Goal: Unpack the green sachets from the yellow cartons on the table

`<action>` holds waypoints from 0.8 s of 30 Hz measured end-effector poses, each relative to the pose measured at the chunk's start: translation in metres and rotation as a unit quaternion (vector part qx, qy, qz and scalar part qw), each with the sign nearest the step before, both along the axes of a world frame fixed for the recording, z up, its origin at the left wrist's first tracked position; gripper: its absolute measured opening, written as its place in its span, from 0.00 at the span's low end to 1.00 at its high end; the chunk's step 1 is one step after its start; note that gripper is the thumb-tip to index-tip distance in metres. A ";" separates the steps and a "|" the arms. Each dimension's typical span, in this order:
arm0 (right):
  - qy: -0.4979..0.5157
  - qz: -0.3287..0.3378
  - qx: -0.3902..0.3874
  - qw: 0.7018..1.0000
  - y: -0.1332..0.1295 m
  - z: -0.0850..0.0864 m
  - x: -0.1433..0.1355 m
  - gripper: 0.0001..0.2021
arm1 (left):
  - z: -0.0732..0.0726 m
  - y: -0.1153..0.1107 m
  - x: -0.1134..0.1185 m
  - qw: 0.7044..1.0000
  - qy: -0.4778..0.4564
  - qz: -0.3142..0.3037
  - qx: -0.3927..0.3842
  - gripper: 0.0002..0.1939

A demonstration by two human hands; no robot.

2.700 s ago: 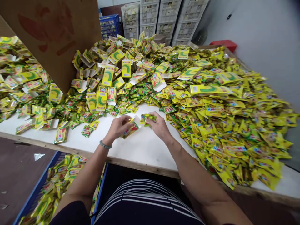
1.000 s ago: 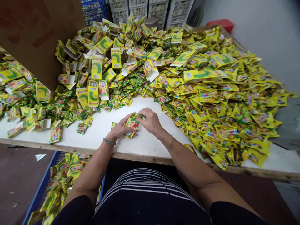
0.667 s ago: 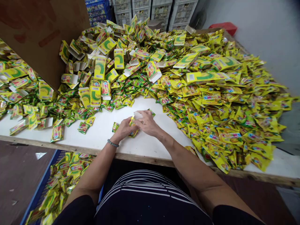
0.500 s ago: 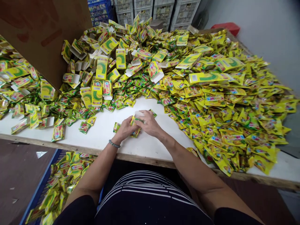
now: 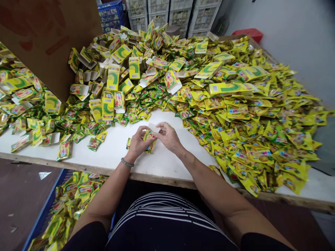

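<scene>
A small yellow carton (image 5: 149, 138) with a red fruit print is gripped in my left hand (image 5: 138, 142), which wears a beaded bracelet. Its white end flap stands up at the far end. My right hand (image 5: 168, 137) is closed at that open end, thumb and fingertips pinched against the flap. Whether a sachet is between those fingertips is hidden. A green sachet (image 5: 128, 143) lies on the white tabletop (image 5: 115, 153), partly behind my left hand.
Yellow sachets (image 5: 251, 129) are heaped on the right. Loose cartons (image 5: 112, 76) cover green sachets at the back. A large cardboard box (image 5: 52, 45) stands back left. Below the table's left edge, a blue crate (image 5: 44, 216) holds filled cartons. Grey crates (image 5: 180, 15) are stacked behind.
My right hand has drawn its fingers in from over the carton to a pinch at its open end. More of the carton's printed face now shows in my left hand.
</scene>
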State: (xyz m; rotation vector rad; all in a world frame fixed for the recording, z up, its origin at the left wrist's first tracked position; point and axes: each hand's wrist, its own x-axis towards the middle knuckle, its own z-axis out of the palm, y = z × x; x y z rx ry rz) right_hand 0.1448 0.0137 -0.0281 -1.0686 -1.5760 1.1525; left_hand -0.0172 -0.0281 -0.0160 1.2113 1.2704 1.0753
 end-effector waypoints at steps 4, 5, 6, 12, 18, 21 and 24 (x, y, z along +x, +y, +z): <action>-0.030 -0.027 0.046 0.998 -0.001 0.003 0.001 0.09 | 0.003 0.003 0.001 0.997 -0.055 0.012 -0.057 0.39; -0.027 -0.037 0.068 0.997 -0.002 0.005 0.001 0.07 | 0.005 0.003 0.001 0.993 -0.087 0.014 -0.076 0.41; -0.020 -0.048 0.086 0.995 -0.003 0.006 0.000 0.06 | 0.006 0.004 0.000 0.988 -0.116 0.007 -0.099 0.42; 0.009 0.014 0.066 0.998 -0.005 0.016 0.003 0.12 | 0.012 0.002 0.002 0.980 -0.110 -0.030 -0.160 0.23; 0.008 -0.021 0.010 1.000 -0.003 0.015 0.003 0.12 | 0.010 0.001 0.004 0.988 -0.070 -0.023 -0.137 0.22; 0.080 -0.025 -0.079 0.993 -0.001 0.010 0.005 0.15 | 0.006 0.001 0.001 0.990 -0.046 -0.037 -0.128 0.21; 0.113 -0.010 -0.126 0.986 0.002 0.008 0.009 0.16 | 0.003 0.000 -0.001 0.993 -0.025 -0.050 -0.108 0.21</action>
